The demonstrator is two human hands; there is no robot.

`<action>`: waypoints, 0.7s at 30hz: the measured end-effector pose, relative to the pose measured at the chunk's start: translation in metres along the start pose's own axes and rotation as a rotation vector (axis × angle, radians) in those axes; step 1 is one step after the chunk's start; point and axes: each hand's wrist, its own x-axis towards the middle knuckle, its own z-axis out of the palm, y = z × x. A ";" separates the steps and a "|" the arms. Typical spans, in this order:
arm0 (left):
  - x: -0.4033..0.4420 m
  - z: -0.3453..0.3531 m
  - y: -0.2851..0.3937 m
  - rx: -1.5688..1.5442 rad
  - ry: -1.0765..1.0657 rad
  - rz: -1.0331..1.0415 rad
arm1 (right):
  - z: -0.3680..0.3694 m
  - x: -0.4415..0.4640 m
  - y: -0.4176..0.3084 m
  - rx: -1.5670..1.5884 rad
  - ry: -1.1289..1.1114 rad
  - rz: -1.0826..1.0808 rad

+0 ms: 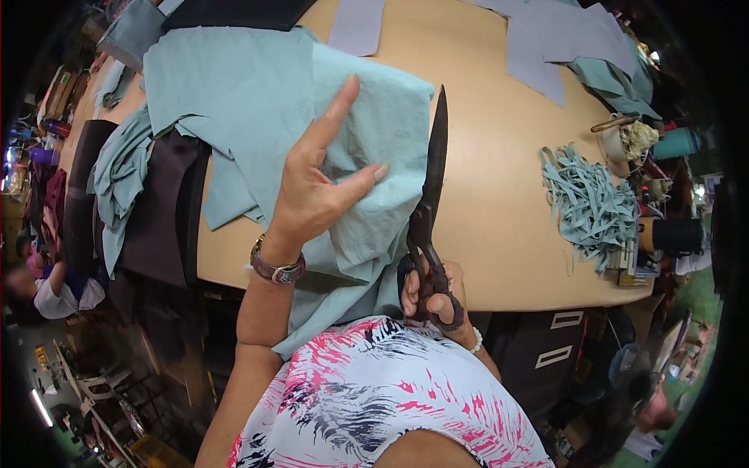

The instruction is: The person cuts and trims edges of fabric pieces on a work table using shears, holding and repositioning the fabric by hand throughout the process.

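A large sheet of teal fabric (242,93) lies over the table, and its near part hangs over the front edge by my body. My left hand (320,179) is above this fabric with thumb and fingers spread apart, and nothing shows between them. Large dark fabric shears (431,171) are held in my right hand (437,296), which is wrapped round the handles near the table's front edge. The blades point away from me and look closed, alongside the right edge of the fabric.
A heap of thin teal fabric strips (593,207) lies on the right of the table (499,171). Grey-lilac cut pieces (577,39) are at the back right. Dark cloth (156,210) and a bunched teal piece (125,171) hang at the left. Another person (62,292) is at far left.
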 end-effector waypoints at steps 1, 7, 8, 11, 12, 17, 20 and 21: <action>0.000 0.000 0.001 0.008 -0.008 0.000 | -0.001 0.001 -0.004 -0.032 -0.001 0.051; -0.002 0.002 0.001 0.055 -0.036 0.004 | 0.001 0.021 -0.013 -0.076 0.015 -0.020; -0.003 0.003 0.002 0.055 -0.041 0.002 | 0.003 0.023 -0.015 -0.070 0.017 -0.029; -0.003 0.003 0.003 0.063 -0.043 -0.007 | 0.007 0.027 -0.018 -0.058 0.018 -0.048; -0.004 0.003 0.003 0.066 -0.042 -0.011 | 0.007 0.027 -0.018 -0.058 0.014 -0.053; -0.005 0.003 0.001 0.074 -0.036 -0.035 | 0.005 0.028 -0.015 -0.066 0.008 -0.072; -0.004 0.003 0.000 0.089 -0.024 -0.022 | 0.004 0.027 -0.013 -0.080 0.024 -0.081; -0.004 0.003 -0.001 0.095 -0.018 -0.015 | 0.003 0.027 -0.012 -0.085 0.027 -0.078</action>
